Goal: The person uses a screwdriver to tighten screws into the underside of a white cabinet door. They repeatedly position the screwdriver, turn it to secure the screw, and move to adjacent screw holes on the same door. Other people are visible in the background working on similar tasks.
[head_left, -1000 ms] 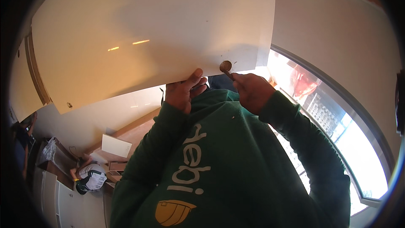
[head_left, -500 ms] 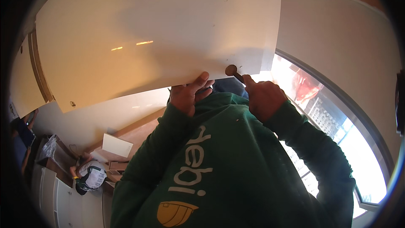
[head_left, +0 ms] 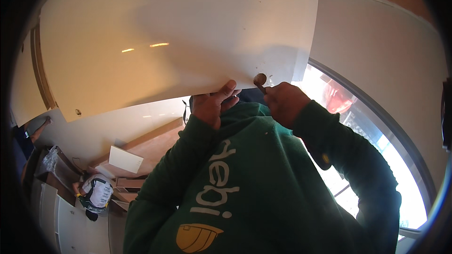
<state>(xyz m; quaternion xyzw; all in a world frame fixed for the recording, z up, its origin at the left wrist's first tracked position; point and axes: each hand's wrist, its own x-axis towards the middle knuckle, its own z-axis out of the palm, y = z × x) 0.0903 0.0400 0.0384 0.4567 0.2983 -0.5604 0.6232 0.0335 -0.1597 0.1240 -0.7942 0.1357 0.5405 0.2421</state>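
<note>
The white panel (head_left: 179,42) has tilted rightward since before, left hand (head_left: 212,106) gripping its edge, right hand (head_left: 282,103) pinching a round brown fitting (head_left: 259,79).

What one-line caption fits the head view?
Left hand steadies a white panel; right hand presses a brown knob.

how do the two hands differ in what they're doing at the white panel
The left hand grips the lower edge of the white panel with its fingers spread over that edge; the right hand is closed around a small dark round part set against the panel near its corner. The left hand sits further from that corner than the right hand. Both come out of green sleeves and are raised to the same edge.
</note>
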